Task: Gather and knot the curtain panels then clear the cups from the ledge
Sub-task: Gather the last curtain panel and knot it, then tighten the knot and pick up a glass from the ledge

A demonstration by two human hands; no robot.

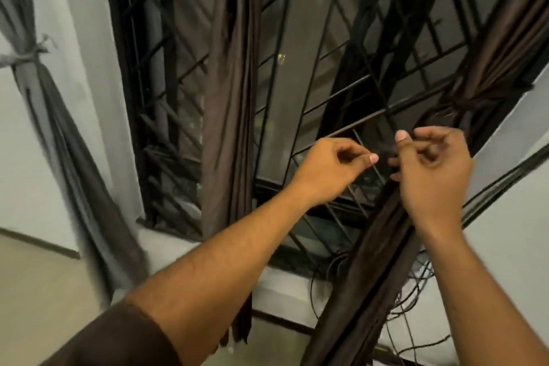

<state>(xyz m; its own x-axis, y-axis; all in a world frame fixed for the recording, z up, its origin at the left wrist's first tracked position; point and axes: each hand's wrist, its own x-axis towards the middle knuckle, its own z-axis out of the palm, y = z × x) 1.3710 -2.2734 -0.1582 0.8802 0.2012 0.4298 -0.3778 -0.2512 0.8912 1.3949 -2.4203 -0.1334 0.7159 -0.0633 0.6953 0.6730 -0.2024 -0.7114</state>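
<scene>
Head view: the left hand (329, 171) pinches thumb to forefinger at the centre, on what looks like a thin dark strip, too blurred to be sure. The right hand (432, 171) at 3 o'clock curls its fingers (401, 137) round the right brown curtain panel (383, 246), just below its gathered knot (481, 98). A middle panel (228, 116) hangs loose at 11 o'clock. The ledge (291, 285) at 6 o'clock carries tangled cables (416, 291), partly hidden by cloth.
</scene>
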